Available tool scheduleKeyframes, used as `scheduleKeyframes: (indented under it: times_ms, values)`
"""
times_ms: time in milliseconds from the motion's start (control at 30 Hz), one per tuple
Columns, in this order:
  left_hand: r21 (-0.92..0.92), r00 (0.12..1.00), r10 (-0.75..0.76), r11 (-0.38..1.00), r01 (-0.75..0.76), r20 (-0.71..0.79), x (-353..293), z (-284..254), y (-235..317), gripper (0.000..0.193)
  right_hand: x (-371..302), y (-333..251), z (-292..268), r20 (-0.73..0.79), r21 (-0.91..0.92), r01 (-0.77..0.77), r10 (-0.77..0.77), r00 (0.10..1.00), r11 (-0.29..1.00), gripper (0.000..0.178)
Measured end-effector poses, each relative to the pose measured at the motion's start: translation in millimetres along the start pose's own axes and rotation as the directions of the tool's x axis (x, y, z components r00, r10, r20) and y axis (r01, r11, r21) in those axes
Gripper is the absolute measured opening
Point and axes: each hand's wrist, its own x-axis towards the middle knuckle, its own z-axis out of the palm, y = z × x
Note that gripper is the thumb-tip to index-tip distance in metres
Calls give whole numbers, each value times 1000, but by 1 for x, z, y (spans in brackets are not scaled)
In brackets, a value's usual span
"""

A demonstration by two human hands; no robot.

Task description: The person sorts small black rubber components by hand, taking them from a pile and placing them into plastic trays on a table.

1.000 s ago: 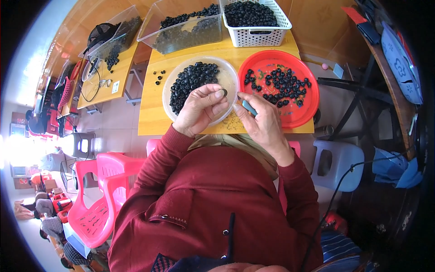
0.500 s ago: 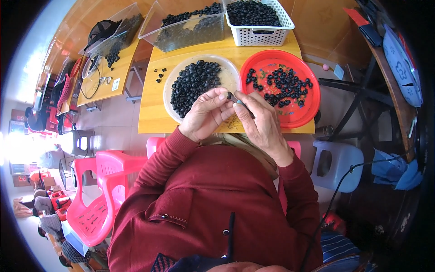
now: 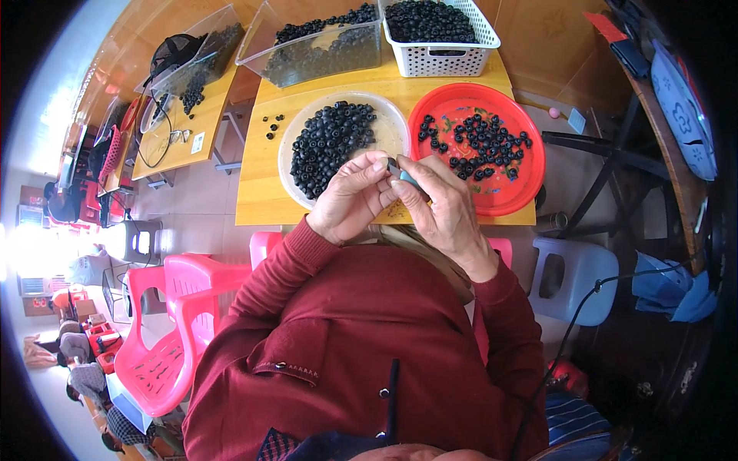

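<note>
Above the table's near edge, my left hand [image 3: 347,196] pinches a small black ring-shaped part [image 3: 392,164] between thumb and fingertips. Closed around a small tool with a teal handle [image 3: 408,179], my right hand [image 3: 446,207] brings it against the part; the tool's tip is hidden by the fingers. Just beyond my left hand lies a round whitish tray [image 3: 393,132] heaped with similar black parts [image 3: 327,142]. A round red tray [image 3: 529,186] beyond my right hand holds a looser scatter of black parts [image 3: 488,142].
At the back of the yellow table [image 3: 257,180] stand a clear bin [image 3: 327,61] and a white perforated basket [image 3: 442,64], both holding black parts. A few loose parts [image 3: 270,136] lie left of the whitish tray. A pink chair [image 3: 154,369] and a blue stool [image 3: 588,280] flank me.
The teal handle shows more between my right fingers, and the hands have shifted only slightly. The trays and their contents look the same.
</note>
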Motion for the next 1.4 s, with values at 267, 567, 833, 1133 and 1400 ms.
scheduleKeyframes:
  times_ms: [267, 567, 833, 1133, 1400]
  values:
    - [22, 1000, 16, 1000, -16, -20, -4, 0, -1, 13, 0, -1, -1, 11, 19, -3, 3, 1000, 1000, 26]
    - [43, 997, 23, 999, -26, 76, -6, 1, 3, 16, 7, 2, -16, 4, 147, -223, 225, 974, 964, 30]
    - [-16, 997, 15, 1000, -14, 69, -6, -5, 1, 17, 4, -1, -5, 28, 178, -151, 148, 989, 972, 33]
    - [70, 999, -16, 997, 13, 37, -8, -2, -2, 16, 2, -3, 1, 38, 231, -198, 194, 980, 953, 28]
    - [93, 996, -63, 994, 57, 64, -9, -4, -3, 15, 1, 3, -7, 217, 487, -488, 441, 871, 724, 22]
